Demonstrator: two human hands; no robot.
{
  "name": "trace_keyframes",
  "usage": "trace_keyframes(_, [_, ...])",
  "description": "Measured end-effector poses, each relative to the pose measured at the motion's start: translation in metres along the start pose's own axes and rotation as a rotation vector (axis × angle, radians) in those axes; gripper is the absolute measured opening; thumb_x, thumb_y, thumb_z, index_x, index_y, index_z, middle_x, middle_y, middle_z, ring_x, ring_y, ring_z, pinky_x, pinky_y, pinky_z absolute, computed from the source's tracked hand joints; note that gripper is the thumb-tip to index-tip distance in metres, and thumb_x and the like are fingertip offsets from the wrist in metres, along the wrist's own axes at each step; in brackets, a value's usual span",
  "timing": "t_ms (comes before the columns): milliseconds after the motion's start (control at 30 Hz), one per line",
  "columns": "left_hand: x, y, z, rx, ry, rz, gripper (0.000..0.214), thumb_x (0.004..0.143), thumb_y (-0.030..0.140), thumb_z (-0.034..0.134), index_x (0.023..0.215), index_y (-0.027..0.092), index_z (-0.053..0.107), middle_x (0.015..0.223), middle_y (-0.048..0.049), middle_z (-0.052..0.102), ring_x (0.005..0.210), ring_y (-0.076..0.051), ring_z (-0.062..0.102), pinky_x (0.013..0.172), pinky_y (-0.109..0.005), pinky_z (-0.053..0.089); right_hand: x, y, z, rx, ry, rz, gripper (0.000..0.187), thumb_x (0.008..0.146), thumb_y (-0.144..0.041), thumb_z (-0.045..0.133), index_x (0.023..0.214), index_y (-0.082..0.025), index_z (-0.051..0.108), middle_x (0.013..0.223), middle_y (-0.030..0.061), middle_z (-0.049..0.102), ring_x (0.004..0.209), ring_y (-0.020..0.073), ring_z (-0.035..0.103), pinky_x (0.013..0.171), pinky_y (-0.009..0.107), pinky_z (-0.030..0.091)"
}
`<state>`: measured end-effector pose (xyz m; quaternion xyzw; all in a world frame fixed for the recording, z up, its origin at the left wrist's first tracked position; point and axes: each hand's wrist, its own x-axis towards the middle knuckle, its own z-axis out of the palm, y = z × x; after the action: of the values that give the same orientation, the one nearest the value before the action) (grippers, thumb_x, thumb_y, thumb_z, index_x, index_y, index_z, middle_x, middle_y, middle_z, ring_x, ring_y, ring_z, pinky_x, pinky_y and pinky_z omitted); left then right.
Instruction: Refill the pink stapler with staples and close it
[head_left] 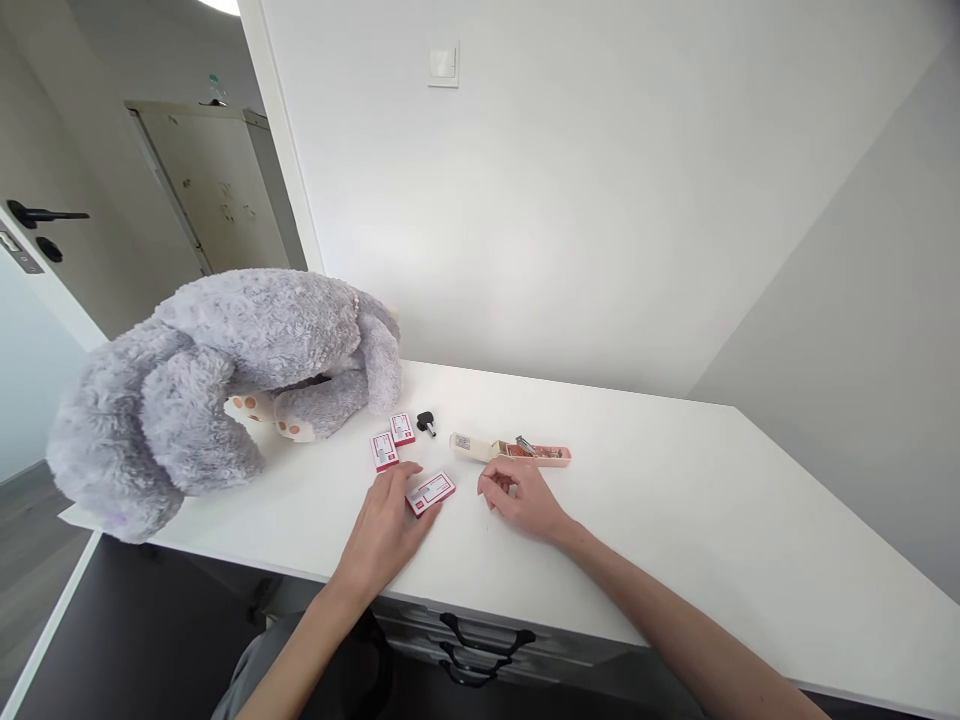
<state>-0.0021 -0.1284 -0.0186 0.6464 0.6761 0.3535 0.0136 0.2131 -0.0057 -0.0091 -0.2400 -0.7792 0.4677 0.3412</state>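
My left hand (pixel 386 525) rests on the white table (pixel 675 520), its fingers closed on a small red-and-white box (pixel 430 491). My right hand (pixel 521 498) lies just right of it, fingers curled in a pinch around something small and greyish that I cannot make out. Just beyond my right hand lies an opened pink and cream stapler (pixel 510 449) with staples showing. Two more small red-and-white boxes (pixel 384 450) (pixel 402 428) lie beyond my left hand, and a small black object (pixel 426 422) sits beside them.
A big grey plush toy (pixel 225 380) slumps over the table's left end. A white wall rises behind the table, with a switch plate (pixel 443 64). Drawer handles (pixel 480 640) show under the front edge. A door (pixel 45 260) stands at the left.
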Motion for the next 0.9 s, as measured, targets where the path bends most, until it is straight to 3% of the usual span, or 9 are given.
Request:
trace_keyframes(100, [0.002, -0.003, -0.001, -0.077, 0.023, -0.105, 0.041, 0.092, 0.047, 0.068, 0.122, 0.021, 0.056, 0.122, -0.0122, 0.07, 0.122, -0.031, 0.066, 0.106, -0.052, 0.052, 0.0, 0.001, 0.001, 0.012, -0.013, 0.014, 0.019, 0.088, -0.027, 0.059, 0.072, -0.023, 0.068, 0.064, -0.0013, 0.065, 0.057, 0.015, 0.056, 0.057, 0.027, 0.042])
trace_keyframes(233, [0.005, -0.002, -0.012, -0.348, 0.027, -0.255, 0.045, 0.089, 0.053, 0.071, 0.12, 0.024, 0.056, 0.117, -0.007, 0.074, 0.116, -0.026, 0.07, 0.107, -0.048, 0.053, 0.0, -0.001, 0.002, 0.016, -0.01, 0.045, 0.02, 0.09, -0.029, 0.06, 0.072, -0.023, 0.069, 0.062, -0.0018, 0.064, 0.054, 0.0139, 0.055, 0.055, 0.027, 0.042])
trace_keyframes(400, [0.006, 0.0, -0.024, -0.68, 0.135, -0.379, 0.047, 0.094, 0.061, 0.064, 0.12, 0.024, 0.055, 0.12, -0.01, 0.074, 0.125, -0.026, 0.067, 0.113, -0.049, 0.049, -0.002, -0.004, 0.005, 0.057, -0.049, 0.114, 0.024, 0.095, -0.033, 0.058, 0.075, -0.023, 0.067, 0.061, -0.0026, 0.062, 0.05, 0.0125, 0.053, 0.053, 0.026, 0.042])
trace_keyframes(500, [0.006, 0.0, -0.024, -0.746, 0.123, -0.383, 0.049, 0.091, 0.061, 0.068, 0.12, 0.024, 0.055, 0.118, -0.0092, 0.074, 0.122, -0.025, 0.067, 0.115, -0.05, 0.048, -0.002, -0.005, 0.009, 0.136, -0.112, 0.136, 0.023, 0.097, -0.035, 0.058, 0.08, -0.022, 0.067, 0.065, -0.0024, 0.063, 0.05, 0.0118, 0.054, 0.054, 0.026, 0.044])
trace_keyframes(600, [0.006, 0.002, -0.021, -0.769, 0.067, -0.349, 0.053, 0.085, 0.057, 0.076, 0.12, 0.025, 0.053, 0.118, -0.0076, 0.074, 0.118, -0.024, 0.069, 0.114, -0.049, 0.05, -0.002, -0.005, 0.01, 0.256, -0.174, 0.139, 0.017, 0.097, -0.038, 0.061, 0.098, -0.022, 0.068, 0.073, -0.0027, 0.065, 0.051, 0.0106, 0.055, 0.056, 0.026, 0.045])
trace_keyframes(700, [0.004, 0.005, -0.021, -0.761, 0.019, -0.32, 0.053, 0.083, 0.052, 0.08, 0.121, 0.026, 0.053, 0.116, -0.0063, 0.074, 0.114, -0.024, 0.07, 0.111, -0.049, 0.053, -0.002, -0.006, 0.01, 0.336, -0.211, 0.158, 0.023, 0.098, -0.041, 0.062, 0.113, -0.024, 0.064, 0.081, -0.0021, 0.067, 0.052, 0.0103, 0.057, 0.054, 0.026, 0.042])
trace_keyframes(900, [0.003, 0.004, -0.021, -0.696, -0.004, -0.295, 0.052, 0.081, 0.048, 0.081, 0.121, 0.026, 0.055, 0.111, -0.005, 0.075, 0.111, -0.024, 0.072, 0.108, -0.048, 0.056, -0.002, -0.005, 0.007, 0.367, -0.262, 0.178, 0.029, 0.098, -0.042, 0.063, 0.121, -0.025, 0.066, 0.089, 0.0007, 0.07, 0.056, 0.0109, 0.061, 0.051, 0.025, 0.038])
